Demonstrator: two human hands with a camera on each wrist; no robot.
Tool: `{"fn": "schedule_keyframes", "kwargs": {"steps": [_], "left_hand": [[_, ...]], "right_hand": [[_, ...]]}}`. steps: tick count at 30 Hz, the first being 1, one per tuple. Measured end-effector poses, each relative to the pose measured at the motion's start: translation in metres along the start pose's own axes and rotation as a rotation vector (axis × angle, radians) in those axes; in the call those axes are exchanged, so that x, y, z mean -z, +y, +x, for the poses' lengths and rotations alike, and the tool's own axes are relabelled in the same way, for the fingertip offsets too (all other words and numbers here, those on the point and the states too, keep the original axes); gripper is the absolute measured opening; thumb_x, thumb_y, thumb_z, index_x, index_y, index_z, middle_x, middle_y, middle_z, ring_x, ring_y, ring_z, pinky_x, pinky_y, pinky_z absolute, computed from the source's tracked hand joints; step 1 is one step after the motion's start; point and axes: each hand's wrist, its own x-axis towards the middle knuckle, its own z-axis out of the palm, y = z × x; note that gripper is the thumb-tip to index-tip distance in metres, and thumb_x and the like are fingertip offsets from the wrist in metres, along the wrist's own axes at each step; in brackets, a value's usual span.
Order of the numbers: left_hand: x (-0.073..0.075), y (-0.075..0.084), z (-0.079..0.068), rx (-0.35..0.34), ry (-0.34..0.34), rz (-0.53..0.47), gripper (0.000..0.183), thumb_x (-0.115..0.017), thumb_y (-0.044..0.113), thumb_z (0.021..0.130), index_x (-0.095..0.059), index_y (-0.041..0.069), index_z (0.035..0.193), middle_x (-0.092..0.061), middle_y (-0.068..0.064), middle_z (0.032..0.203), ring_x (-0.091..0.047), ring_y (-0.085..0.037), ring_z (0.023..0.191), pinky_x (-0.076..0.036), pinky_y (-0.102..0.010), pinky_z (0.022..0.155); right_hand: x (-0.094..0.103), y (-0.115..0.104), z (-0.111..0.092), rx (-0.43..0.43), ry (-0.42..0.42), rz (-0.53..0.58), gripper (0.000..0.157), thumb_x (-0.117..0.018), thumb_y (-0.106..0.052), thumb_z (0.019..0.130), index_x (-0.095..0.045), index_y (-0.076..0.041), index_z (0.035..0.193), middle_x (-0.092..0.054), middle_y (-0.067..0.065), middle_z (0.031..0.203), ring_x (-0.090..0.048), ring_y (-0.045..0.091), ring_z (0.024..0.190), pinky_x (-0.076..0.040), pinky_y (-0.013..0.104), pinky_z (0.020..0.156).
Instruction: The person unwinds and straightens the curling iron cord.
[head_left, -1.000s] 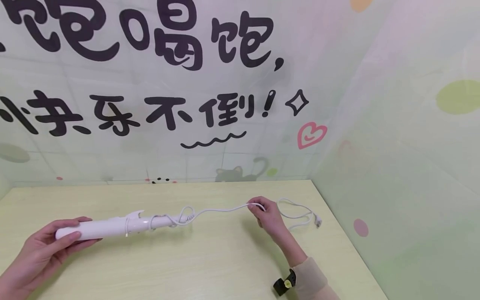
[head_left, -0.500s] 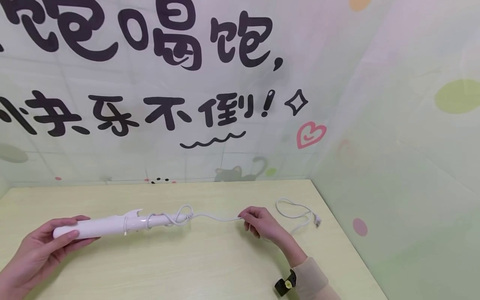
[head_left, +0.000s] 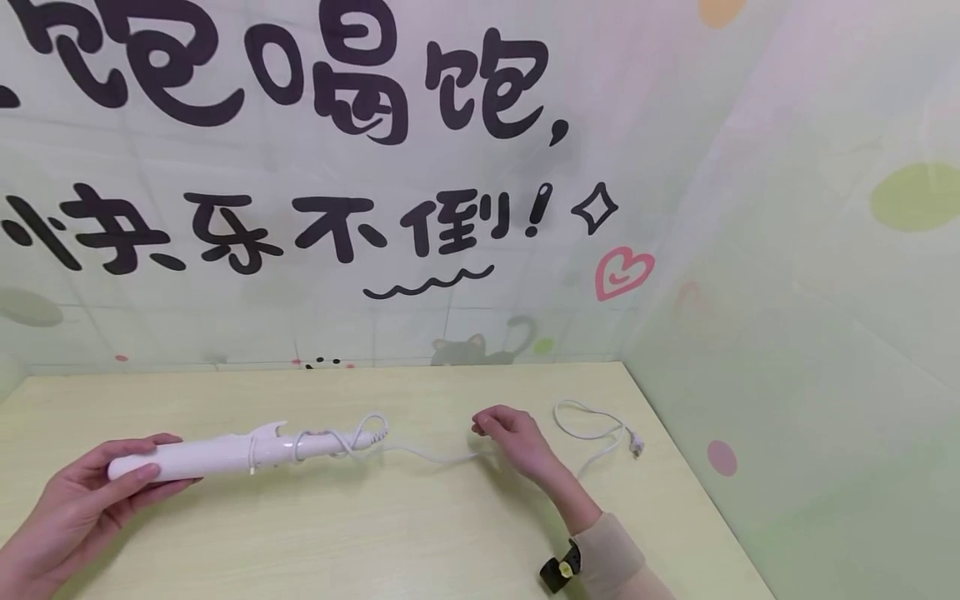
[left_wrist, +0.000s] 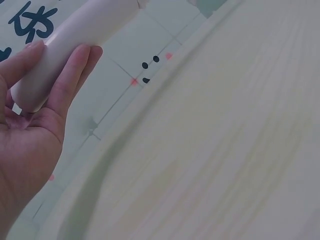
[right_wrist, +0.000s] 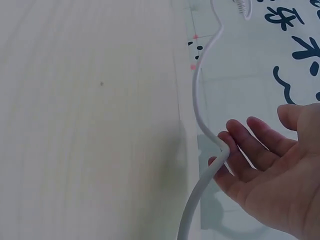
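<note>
My left hand grips the thick, rounded end of a white curling iron, thumb on the near side. In the left wrist view, fingers of the left hand wrap round its smooth barrel. A lever sticks up midway along the iron, and its white cord winds loosely round the narrower right part. To the right, my right hand hovers above the table. The right wrist view has the right hand with relaxed fingers and the thumb apart, the cord bending against the ring and little fingers.
The cord's far stretch lies looped on the pale wooden table, ending in a plug near the right edge. A printed back wall and a side wall border the table.
My right hand has shifted slightly left and loosened its pinch on the cord, which now hangs lower between hand and curling iron. The left hand keeps its hold, almost still.
</note>
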Motion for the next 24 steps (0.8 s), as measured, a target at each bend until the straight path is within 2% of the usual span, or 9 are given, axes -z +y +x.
{"fn": "schedule_keyframes", "kwargs": {"steps": [2,6,10,15,18,24], "left_hand": [[0.0,0.0,0.0,0.004,-0.001,-0.006,0.052,-0.019,-0.029,0.099,-0.055,-0.016,0.134,-0.06,-0.022,0.139,-0.061,-0.032,0.125,-0.055,-0.056,0.099],[-0.001,-0.001,-0.001,0.01,-0.017,-0.024,0.053,-0.018,-0.028,0.1,-0.055,-0.015,0.136,-0.059,-0.022,0.139,-0.061,-0.033,0.125,-0.054,-0.056,0.1],[-0.002,-0.001,0.0,0.007,-0.033,-0.025,0.053,-0.017,-0.029,0.1,-0.054,-0.016,0.136,-0.059,-0.023,0.14,-0.061,-0.034,0.125,-0.052,-0.056,0.101],[-0.003,0.0,0.002,-0.013,-0.045,-0.014,0.052,-0.017,-0.03,0.098,-0.053,-0.018,0.134,-0.059,-0.024,0.14,-0.061,-0.034,0.125,-0.051,-0.057,0.1],[-0.003,0.0,0.002,-0.021,-0.046,-0.001,0.052,-0.017,-0.031,0.098,-0.053,-0.018,0.134,-0.059,-0.025,0.14,-0.061,-0.035,0.125,-0.051,-0.057,0.1],[-0.002,-0.001,0.001,0.008,-0.041,-0.014,0.054,-0.017,-0.029,0.099,-0.054,-0.016,0.136,-0.059,-0.024,0.14,-0.061,-0.035,0.125,-0.051,-0.056,0.102]], "right_hand": [[-0.003,-0.003,0.002,0.038,-0.016,0.046,0.03,-0.054,-0.012,0.108,-0.065,0.014,0.118,-0.072,0.023,0.109,-0.068,0.04,0.105,-0.061,0.045,0.098],[-0.014,-0.008,0.005,0.076,-0.105,0.111,0.034,-0.052,-0.009,0.108,-0.055,0.017,0.131,-0.067,0.029,0.12,-0.066,0.042,0.111,-0.06,0.044,0.101],[-0.029,-0.012,0.006,0.05,-0.171,0.106,0.041,-0.055,-0.009,0.107,-0.048,0.012,0.142,-0.066,0.024,0.126,-0.066,0.036,0.117,-0.058,0.037,0.105],[-0.046,-0.017,0.007,0.026,-0.214,0.095,0.046,-0.059,-0.012,0.105,-0.047,0.008,0.145,-0.068,0.018,0.127,-0.065,0.031,0.119,-0.057,0.029,0.104],[-0.051,-0.019,0.007,0.019,-0.229,0.098,0.046,-0.06,-0.013,0.105,-0.048,0.006,0.145,-0.068,0.016,0.126,-0.065,0.03,0.12,-0.057,0.027,0.103],[-0.059,-0.017,0.006,0.006,-0.292,0.106,0.048,-0.06,-0.012,0.105,-0.046,0.003,0.148,-0.068,0.013,0.128,-0.065,0.023,0.12,-0.055,0.021,0.101]]}}
